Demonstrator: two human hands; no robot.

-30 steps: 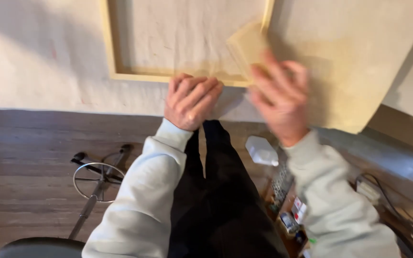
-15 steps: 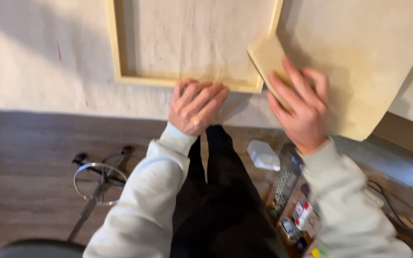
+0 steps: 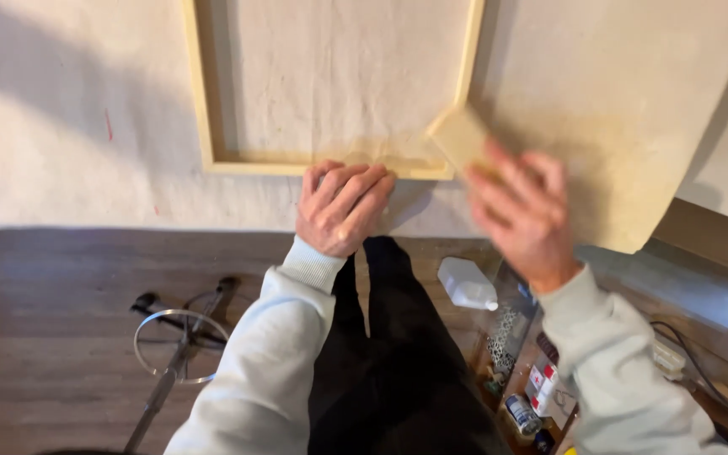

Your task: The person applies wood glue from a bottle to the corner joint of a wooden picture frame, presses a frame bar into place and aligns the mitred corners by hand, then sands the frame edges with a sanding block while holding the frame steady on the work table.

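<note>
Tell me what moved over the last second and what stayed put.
The right hand slid its flat tan block down and left, from the cloth beside the wooden frame onto the frame's lower right corner, grip unchanged. The left hand stayed pressed flat on the bottom rail; frame and cloth did not shift.

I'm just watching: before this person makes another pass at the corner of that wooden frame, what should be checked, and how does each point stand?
1. Left hand steadying the wooden frame: ok, it rests flat at the bottom rail.
2. Right hand gripping the tan block: ok, though motion blur hides the fingers.
3. Block at the frame's lower right corner: ok, it touches there.
4. Cloth lying flat under the frame: ok, no big folds seen.
5. White bottle out of the way: ok, it sits below, by the legs.
6. Cloth's state at the darkened corner patch: cannot tell.
</note>
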